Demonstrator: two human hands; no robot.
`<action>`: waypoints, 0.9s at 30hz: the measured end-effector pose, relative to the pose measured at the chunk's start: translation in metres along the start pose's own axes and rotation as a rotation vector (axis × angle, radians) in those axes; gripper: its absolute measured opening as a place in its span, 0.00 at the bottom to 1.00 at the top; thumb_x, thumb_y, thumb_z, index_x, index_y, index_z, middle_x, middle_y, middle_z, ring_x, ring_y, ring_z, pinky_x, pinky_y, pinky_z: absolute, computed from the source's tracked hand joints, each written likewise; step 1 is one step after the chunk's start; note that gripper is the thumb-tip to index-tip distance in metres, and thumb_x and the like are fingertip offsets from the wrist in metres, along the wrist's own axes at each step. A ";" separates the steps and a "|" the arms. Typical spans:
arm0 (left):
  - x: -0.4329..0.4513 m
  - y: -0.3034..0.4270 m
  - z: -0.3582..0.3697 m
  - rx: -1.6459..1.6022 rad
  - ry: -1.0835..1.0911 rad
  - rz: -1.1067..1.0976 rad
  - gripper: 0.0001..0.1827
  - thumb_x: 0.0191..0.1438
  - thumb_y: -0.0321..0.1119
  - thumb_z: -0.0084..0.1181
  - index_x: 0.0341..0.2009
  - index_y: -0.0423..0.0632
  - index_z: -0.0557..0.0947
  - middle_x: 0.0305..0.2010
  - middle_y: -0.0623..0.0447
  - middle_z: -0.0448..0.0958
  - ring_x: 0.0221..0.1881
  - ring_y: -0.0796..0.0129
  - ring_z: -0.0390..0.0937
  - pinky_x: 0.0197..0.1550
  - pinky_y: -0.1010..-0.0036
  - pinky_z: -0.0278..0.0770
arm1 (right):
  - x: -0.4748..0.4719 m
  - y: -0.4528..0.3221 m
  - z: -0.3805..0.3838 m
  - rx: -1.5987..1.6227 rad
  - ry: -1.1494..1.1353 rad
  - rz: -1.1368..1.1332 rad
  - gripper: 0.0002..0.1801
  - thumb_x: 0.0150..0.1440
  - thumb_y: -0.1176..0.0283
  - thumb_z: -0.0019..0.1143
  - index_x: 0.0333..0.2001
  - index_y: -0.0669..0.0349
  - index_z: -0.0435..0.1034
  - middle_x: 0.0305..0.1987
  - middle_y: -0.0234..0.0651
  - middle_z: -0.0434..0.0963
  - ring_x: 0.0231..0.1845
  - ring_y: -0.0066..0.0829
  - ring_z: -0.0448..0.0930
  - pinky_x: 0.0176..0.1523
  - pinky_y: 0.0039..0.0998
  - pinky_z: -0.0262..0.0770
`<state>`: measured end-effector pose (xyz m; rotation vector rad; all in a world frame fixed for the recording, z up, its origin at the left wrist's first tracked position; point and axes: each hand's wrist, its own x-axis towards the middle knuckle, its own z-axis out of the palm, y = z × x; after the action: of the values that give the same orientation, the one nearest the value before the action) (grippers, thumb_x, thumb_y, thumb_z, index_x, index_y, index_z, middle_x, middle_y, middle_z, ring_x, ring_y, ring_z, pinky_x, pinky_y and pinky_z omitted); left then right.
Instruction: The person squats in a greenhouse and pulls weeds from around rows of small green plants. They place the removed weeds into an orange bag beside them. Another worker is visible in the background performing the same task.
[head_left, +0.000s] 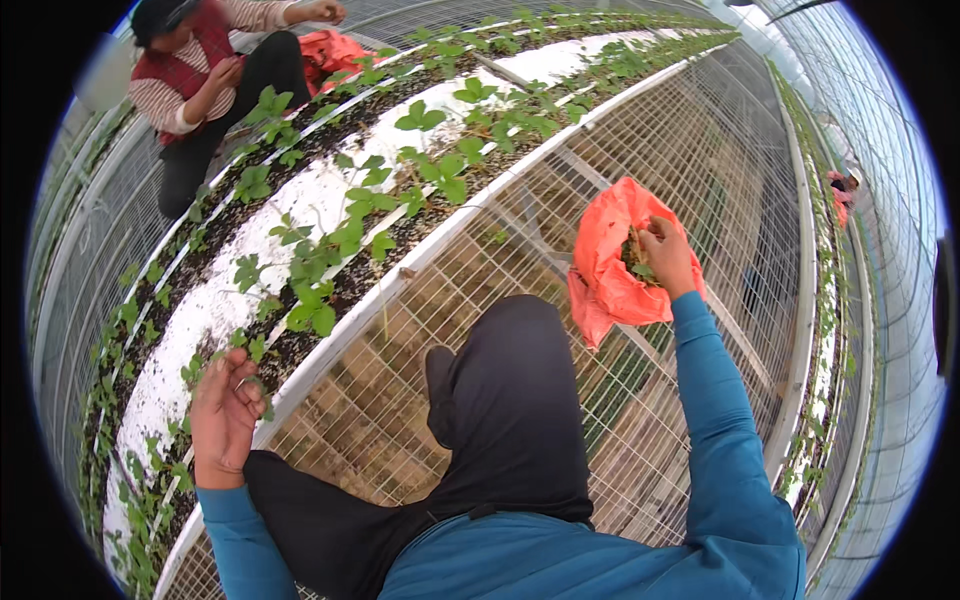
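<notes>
My left hand (225, 412) is at the near edge of a raised planting bed, palm turned up and fingers loosely bent. Green leaves show behind and beside its fingertips, and I see nothing gripped in it. My right hand (667, 256) reaches over the mouth of a red plastic bag (600, 232), thumb and fingers drawn together. Plucked leaves and stems (636, 262) lie inside the bag, just under those fingers. Whether the fingers pinch any of them is hidden. Young strawberry plants (360, 202) grow in dark soil along the bed.
White sheeting (217, 300) runs down the bed's middle, bounded by a white rim (360, 322). Wire mesh (405, 390) stretches beneath my legs. Across the bed, another person (202, 90) crouches beside a second red bag (330, 56). Another bed (825, 337) stands at right, with a distant person (844, 184).
</notes>
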<state>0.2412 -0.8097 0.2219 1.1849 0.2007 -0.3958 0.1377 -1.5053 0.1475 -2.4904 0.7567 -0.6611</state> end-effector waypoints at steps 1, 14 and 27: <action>-0.002 0.005 -0.002 -0.008 0.049 -0.003 0.15 0.70 0.41 0.51 0.53 0.44 0.79 0.42 0.52 0.81 0.32 0.71 0.76 0.33 0.73 0.75 | 0.003 -0.027 0.007 0.110 -0.105 0.006 0.24 0.61 0.65 0.60 0.58 0.68 0.74 0.49 0.46 0.84 0.49 0.37 0.85 0.53 0.35 0.79; -0.039 0.004 -0.049 0.027 0.270 -0.067 0.12 0.70 0.40 0.52 0.43 0.45 0.81 0.33 0.57 0.78 0.26 0.74 0.73 0.29 0.75 0.72 | -0.031 -0.323 0.174 0.009 -1.304 -0.784 0.20 0.63 0.61 0.59 0.51 0.63 0.79 0.39 0.43 0.86 0.40 0.35 0.86 0.46 0.35 0.81; 0.133 -0.133 0.072 0.800 -0.141 -0.018 0.16 0.65 0.40 0.58 0.50 0.42 0.82 0.41 0.50 0.83 0.34 0.67 0.82 0.37 0.70 0.78 | -0.043 -0.270 0.301 -0.096 -0.705 -0.442 0.14 0.58 0.64 0.55 0.42 0.59 0.81 0.40 0.50 0.82 0.43 0.54 0.81 0.48 0.50 0.80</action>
<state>0.3056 -0.9445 0.0873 1.9315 -0.0865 -0.5996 0.3786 -1.1942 0.0447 -2.7205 -0.0256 0.1516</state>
